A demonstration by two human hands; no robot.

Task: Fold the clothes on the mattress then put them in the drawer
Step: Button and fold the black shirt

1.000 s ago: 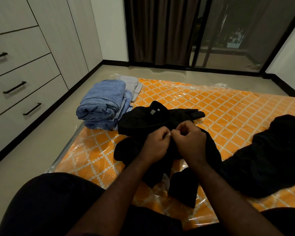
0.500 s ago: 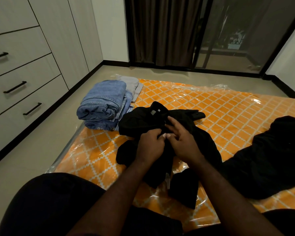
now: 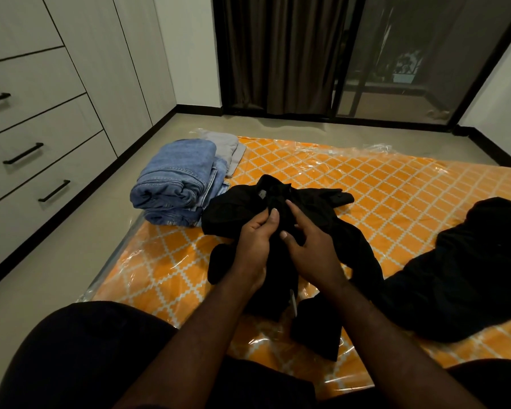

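Plastic-wrapped mattress (image 3: 396, 187) is seen on the floor, with drawers (image 3: 42, 160) closed at left. At its middle a crumpled shirt (image 3: 322, 208) is pinched by the left hand (image 3: 255, 243). The right hand (image 3: 310, 252) is laid on it half-curled, its grip indiscernible. Another dark garment (image 3: 469, 261) is cut off at right.

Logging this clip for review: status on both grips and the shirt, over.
Left grip pinches black shirt front. Right grip on shirt, hold unclear. Shirt unfolded on mattress; folded jeans beside it, nothing blocking.
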